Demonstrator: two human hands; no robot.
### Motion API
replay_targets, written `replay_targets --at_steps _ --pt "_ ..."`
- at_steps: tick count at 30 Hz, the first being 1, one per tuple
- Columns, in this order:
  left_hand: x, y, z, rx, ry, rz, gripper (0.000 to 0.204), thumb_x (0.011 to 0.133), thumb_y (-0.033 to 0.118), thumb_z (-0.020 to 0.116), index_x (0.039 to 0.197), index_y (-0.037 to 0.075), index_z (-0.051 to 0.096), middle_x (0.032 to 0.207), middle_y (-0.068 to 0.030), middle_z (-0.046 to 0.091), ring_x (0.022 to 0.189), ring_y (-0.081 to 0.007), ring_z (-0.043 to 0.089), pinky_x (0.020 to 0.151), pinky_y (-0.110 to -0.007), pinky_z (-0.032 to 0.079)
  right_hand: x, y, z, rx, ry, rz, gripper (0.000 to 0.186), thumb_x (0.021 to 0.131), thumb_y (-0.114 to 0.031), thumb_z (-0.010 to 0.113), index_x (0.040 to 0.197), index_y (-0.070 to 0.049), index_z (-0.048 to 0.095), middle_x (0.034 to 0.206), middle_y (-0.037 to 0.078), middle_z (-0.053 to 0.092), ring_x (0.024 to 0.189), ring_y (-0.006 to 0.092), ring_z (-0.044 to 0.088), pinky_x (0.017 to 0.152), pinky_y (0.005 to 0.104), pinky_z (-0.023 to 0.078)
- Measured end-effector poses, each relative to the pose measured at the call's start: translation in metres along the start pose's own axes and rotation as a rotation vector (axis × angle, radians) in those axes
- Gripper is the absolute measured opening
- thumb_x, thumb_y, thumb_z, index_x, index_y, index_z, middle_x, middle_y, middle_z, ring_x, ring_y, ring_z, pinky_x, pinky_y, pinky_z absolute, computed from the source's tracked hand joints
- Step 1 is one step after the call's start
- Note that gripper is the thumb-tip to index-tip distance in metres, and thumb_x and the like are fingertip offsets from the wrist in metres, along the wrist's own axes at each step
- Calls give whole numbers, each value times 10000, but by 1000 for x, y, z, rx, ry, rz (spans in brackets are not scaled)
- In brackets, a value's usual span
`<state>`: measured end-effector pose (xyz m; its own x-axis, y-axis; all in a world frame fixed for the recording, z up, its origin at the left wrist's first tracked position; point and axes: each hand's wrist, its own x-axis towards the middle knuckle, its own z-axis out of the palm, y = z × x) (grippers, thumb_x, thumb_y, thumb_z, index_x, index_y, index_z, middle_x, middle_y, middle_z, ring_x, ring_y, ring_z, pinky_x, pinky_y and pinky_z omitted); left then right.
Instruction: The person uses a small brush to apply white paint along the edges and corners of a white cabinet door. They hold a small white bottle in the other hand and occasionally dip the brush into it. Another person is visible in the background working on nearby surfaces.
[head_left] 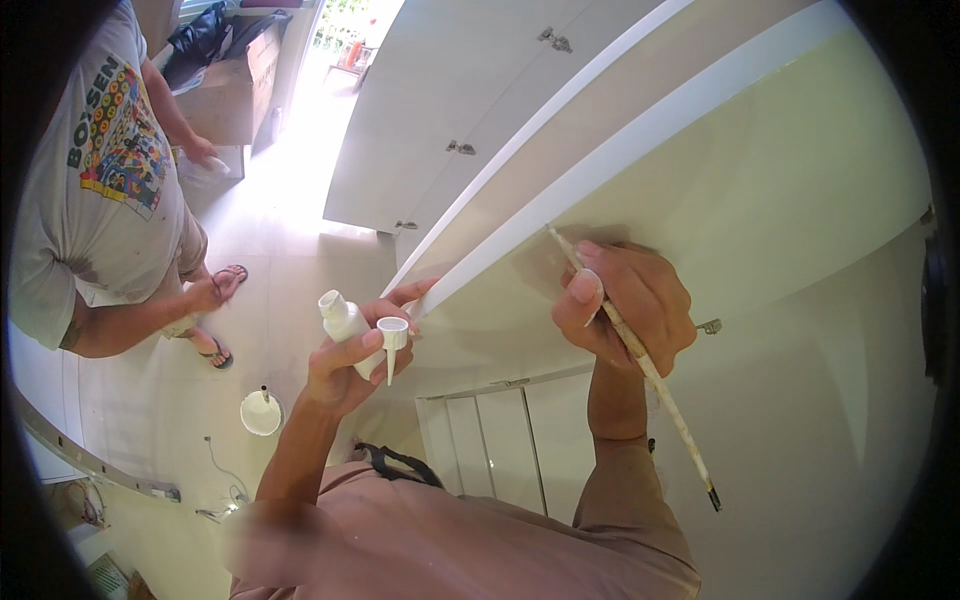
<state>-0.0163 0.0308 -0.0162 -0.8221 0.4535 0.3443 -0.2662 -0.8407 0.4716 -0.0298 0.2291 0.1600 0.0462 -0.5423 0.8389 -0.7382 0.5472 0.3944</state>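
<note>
My left hand (335, 380) is closed around a small open white bottle (345, 322), tilted to the left. The same hand also holds a white nozzle cap (392, 336) with its thin spout pointing down, and its fingertips reach the lower end of a white panel edge (560, 200). In my right hand (640, 300), a slim paint-stained brush (665, 395) is pinched like a pen. Its fine tip is at the border of the white edge and the cream panel (760, 180); whether it touches, I cannot tell. The handle's dark end points down to the right.
Another person (130, 190) in a printed T-shirt stands at the left. Nearby on the floor are a white bucket (262, 412), a cable (222, 462) and a cardboard box (230, 95). A grey door (430, 110) with metal hinges stands ahead; a long metal bar (90, 460) lies lower left.
</note>
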Motion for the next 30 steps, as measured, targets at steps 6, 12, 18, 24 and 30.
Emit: replay_targets --at_steps 6,12,18,24,30 --pt "0 1 -1 -1 -5 1 335 818 275 623 1013 5 659 1493 -230 300 493 -47 421 580 -232 402 0 -3 0 1 7 29 132 730 -15 701 860 -11 686 662 53 642 532 167 613 512 285 540" --pt "-1 0 -3 2 -10 10 339 821 273 620 1017 -1 659 1490 -238 301 490 -46 419 574 -228 399 2 0 2 55 7 -20 119 749 -4 675 868 -7 678 658 62 634 531 190 609 515 290 540" --pt "-1 2 -5 27 -16 4 382 816 310 630 1026 -8 628 1407 -253 360 479 -75 439 546 -249 379 0 6 9 59 270 -117 240 775 22 566 982 -20 680 702 86 664 648 258 619 577 318 524" --pt "1 5 -3 21 2 1 360 816 287 629 1025 -5 657 1473 -252 318 491 -67 456 560 -236 392 0 0 10 -302 60 -10 347 793 -51 531 1095 -86 699 940 104 742 946 252 547 832 362 413" --pt "0 7 -3 26 12 -14 369 809 298 641 1021 -3 659 1470 -240 326 490 -64 450 559 -232 390 -2 6 15 -327 72 -115 352 777 -70 526 1087 -44 692 874 77 747 946 230 530 758 349 403"
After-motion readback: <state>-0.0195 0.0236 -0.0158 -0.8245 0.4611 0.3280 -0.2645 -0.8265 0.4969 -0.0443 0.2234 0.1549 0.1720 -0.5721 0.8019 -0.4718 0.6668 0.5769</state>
